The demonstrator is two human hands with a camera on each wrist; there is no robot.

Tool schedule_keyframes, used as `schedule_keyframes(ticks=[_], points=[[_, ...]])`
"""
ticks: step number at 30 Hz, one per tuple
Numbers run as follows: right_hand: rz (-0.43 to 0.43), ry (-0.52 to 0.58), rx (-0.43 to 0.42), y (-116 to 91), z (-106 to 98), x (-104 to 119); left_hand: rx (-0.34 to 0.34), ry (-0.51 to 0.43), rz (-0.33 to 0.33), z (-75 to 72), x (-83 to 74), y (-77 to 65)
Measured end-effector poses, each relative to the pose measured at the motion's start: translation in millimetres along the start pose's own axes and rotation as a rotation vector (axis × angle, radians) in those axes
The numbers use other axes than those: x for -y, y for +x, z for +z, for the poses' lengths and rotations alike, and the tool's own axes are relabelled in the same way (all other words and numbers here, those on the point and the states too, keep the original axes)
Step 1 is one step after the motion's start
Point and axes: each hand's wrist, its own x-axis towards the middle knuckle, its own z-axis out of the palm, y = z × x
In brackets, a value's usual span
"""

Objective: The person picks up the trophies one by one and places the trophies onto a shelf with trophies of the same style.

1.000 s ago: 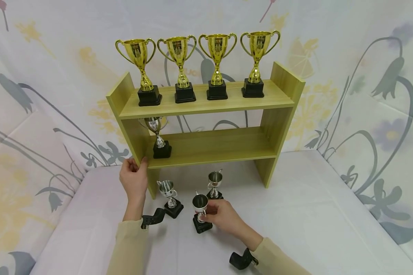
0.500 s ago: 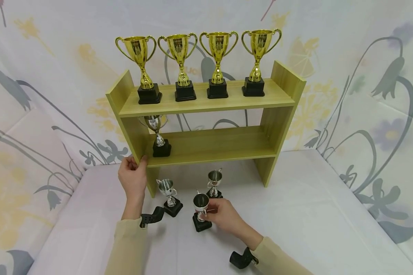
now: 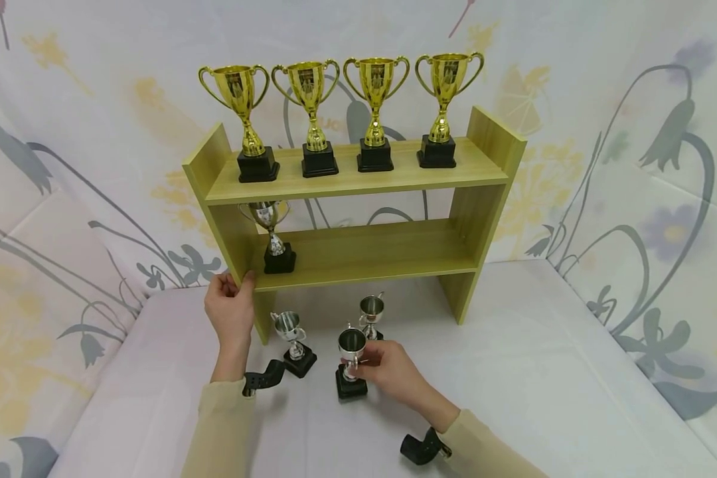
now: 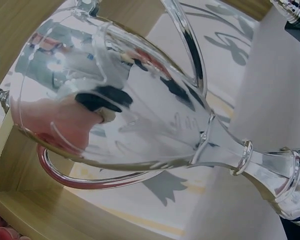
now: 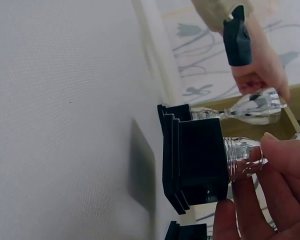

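Note:
My right hand (image 3: 394, 372) grips a small silver trophy (image 3: 351, 344) by its stem. In the right wrist view, thumb and fingers close round the metal just above the black base (image 5: 200, 157), which is off the white tabletop, over its shadow. My left hand (image 3: 233, 312) holds the front edge of the left side panel of a wooden shelf (image 3: 364, 255), thumb on the inner face. Near that wrist stands another silver trophy (image 3: 289, 328), its cup large in the left wrist view. A third silver trophy (image 3: 370, 312) stands behind the held one, partly hidden by it.
Several gold trophies (image 3: 375, 79) line the top board. One silver trophy (image 3: 277, 255) stands at the left end of the middle board. A white cloth (image 3: 514, 372) covers the table, and patterned fabric (image 3: 609, 166) hangs behind and at both sides.
My right hand has raised the held trophy slightly and moved it toward the shelf, turning it a little. The left hand keeps its grip on the panel.

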Motion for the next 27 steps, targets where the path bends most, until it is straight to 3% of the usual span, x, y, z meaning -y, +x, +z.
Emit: schedule_keyframes(ticks=[27], points=[[0.021, 0.062, 0.001, -3.7, -2.4, 10.3, 0.002, 0.009, 0.017, -0.6, 1.0, 1.8]])
